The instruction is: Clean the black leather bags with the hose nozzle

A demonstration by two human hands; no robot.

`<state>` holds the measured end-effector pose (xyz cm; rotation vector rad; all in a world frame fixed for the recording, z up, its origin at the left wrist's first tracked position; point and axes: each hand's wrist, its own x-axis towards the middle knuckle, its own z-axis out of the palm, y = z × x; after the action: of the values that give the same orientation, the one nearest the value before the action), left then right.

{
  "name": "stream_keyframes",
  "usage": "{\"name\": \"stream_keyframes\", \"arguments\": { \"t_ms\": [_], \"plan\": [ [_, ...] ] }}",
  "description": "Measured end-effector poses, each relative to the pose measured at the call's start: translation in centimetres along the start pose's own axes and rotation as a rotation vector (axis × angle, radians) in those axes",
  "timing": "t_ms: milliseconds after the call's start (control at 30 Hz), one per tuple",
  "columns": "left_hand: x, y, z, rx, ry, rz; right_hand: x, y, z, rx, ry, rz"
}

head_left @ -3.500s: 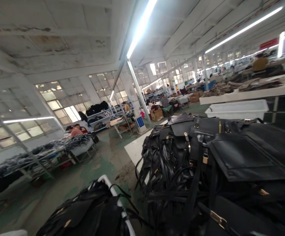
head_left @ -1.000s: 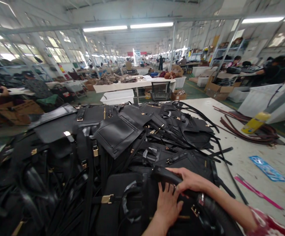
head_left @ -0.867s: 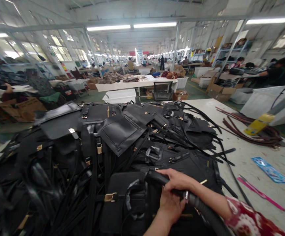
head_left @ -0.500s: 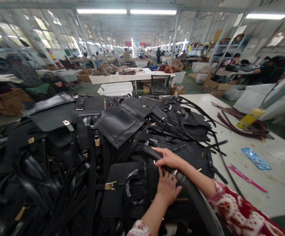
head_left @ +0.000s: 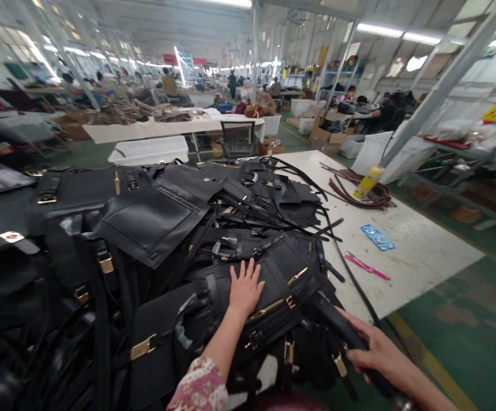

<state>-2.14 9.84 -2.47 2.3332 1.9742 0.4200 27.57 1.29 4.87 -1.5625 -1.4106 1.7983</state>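
My left hand [head_left: 246, 290] lies flat with spread fingers on a black leather bag [head_left: 273, 274] that has gold zippers and a buckle. At the lower right, my right hand [head_left: 374, 351] is wrapped round the black handle of a vacuum hose [head_left: 344, 325]. The nozzle end points up and left, close beside the bag's right side; whether it touches the bag I cannot tell. Left of my left hand is another bag's flap with a gold clasp [head_left: 143, 346] and a plastic-wrapped handle [head_left: 183, 331].
Black bags and straps [head_left: 153, 220] pile across the table [head_left: 427, 251]. On its right lie brown straps [head_left: 350, 194], a blue card [head_left: 377, 237] and a pink-handled tool [head_left: 367, 266]. A slanted post with a yellow bottle-like object [head_left: 368, 181] rises near the table edge.
My right hand has moved right and down with the vacuum hose, away from my left hand. My left hand now lies spread on the bag. The view has turned right.
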Motion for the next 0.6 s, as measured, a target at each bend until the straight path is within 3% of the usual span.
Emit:
{"name": "stream_keyframes", "arguments": {
  "t_ms": [133, 233, 333, 467, 600],
  "plan": [
    [-2.7, 1.7, -1.8, -0.122, 0.005, 0.097, -1.9, 1.3, 1.5, 0.064, -0.097, 0.017],
    [-7.3, 3.9, -2.1, -0.352, -0.07, 0.136, -1.2, 1.6, 2.4, 0.085, -0.135, -0.001],
    [-11.9, 6.0, -1.2, -0.525, -0.155, 0.052, 0.4, 1.3, 2.9, 0.105, -0.127, -0.015],
    [-15.7, 6.7, 1.1, -0.81, -0.12, -0.222, 2.5, -0.2, 3.3, 0.163, -0.148, -0.097],
    [-19.0, 5.3, 2.6, -1.309, -0.226, -0.757, 3.8, -2.0, 2.9, 0.138, -0.075, -0.183]
  ]
}}
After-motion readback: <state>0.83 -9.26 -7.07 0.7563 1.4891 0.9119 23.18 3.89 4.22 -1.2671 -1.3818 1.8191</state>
